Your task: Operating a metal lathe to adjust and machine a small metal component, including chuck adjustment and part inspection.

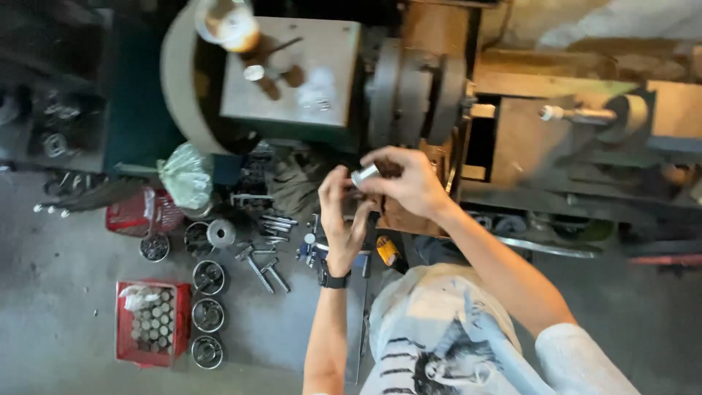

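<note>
There is a single view, taken from a camera worn on the person's head and aimed steeply down, almost straight at the floor. It sits close above the raised hands, which fill the middle of the frame, with the person's shirt at the near edge. The lathe runs along the far side, and small parts lie on the floor at left

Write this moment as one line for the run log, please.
right hand: holds small metal cylinder | left hand: open beside it, touch unclear | behind: lathe chuck | floor: red crate
</note>
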